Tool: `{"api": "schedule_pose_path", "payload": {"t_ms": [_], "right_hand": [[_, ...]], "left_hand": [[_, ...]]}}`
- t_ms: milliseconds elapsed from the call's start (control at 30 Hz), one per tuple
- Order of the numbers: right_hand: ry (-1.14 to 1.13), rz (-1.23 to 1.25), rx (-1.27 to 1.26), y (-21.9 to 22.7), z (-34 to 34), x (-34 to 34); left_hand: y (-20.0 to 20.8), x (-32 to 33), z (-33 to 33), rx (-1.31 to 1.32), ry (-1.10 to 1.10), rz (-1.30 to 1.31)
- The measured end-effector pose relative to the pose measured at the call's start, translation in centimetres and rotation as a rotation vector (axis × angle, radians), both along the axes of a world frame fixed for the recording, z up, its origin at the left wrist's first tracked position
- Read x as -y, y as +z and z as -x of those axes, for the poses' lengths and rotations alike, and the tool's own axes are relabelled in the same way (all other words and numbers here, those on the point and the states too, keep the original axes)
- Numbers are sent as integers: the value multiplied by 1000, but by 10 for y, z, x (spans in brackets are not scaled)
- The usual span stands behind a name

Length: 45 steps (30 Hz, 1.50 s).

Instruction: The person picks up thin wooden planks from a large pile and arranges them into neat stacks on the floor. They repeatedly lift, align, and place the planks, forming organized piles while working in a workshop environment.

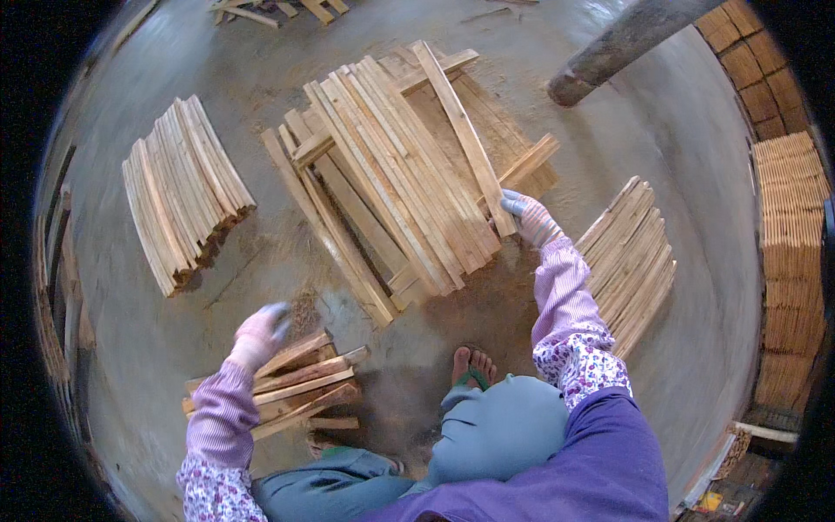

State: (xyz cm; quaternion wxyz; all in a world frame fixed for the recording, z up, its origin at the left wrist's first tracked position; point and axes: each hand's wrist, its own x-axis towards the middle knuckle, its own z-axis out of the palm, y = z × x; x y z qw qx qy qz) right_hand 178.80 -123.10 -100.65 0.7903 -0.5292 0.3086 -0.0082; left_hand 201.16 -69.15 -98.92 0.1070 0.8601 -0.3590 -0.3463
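My right hand, in a striped glove with grey fingers, grips the near end of a long wooden slat. That slat slants away from me, just right of a row of slats laid side by side on crosspieces. Between the row and the held slat, a wide board surface shows underneath. My left hand, also gloved, is over the far left end of a loose pile of rough wood pieces. Motion smears its fingers, and nothing is visible in them.
Another stack of slats lies on the floor at left, and one more at right, beyond my right forearm. A round post stands at the far right. Tall bundled wood stacks line the right side. My feet are between the piles.
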Motion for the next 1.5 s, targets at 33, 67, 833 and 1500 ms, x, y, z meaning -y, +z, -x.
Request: {"api": "schedule_pose_path", "payload": {"t_ms": [33, 67, 833, 1500], "right_hand": [[97, 162, -74, 1, 2, -3], [205, 313, -129, 6, -4, -15], [116, 709, 434, 59, -172, -32], [176, 639, 410, 94, -195, -27]], "left_hand": [[13, 33, 8, -79, 8, 136], [14, 53, 12, -106, 1, 259], [35, 303, 8, -117, 891, 897], [42, 284, -37, -59, 638, 1017]]}}
